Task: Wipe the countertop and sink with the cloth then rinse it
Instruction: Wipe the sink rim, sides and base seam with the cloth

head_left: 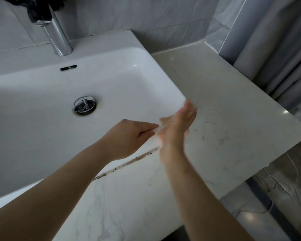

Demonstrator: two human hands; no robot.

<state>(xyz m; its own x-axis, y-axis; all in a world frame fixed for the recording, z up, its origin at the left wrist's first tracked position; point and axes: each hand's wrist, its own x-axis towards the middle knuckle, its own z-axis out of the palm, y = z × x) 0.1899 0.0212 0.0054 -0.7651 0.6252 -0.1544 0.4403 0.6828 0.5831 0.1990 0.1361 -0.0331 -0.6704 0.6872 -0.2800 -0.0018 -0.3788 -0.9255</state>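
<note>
If the cloth (157, 130) is the pale, smeared scrap between the two hands at the front right corner of the sink (42, 115), it looks small, thin and limp. It should weigh little, bunch easily and cling when wet, so it is best gathered into the palm rather than held by an edge. The left hand (129, 136) reaches over that corner, its fingers pressed together and seemingly pinching the scrap against the thumb. The right hand (177, 126) is blurred, with fingers that look straight and unspread. Right of the sink lies the marbled bench (224, 105). A grimy seam (129, 160) runs along the sink's front edge, where a wipe may snag. The tap (59, 37) stands behind the sink, well apart from the hands.
</note>
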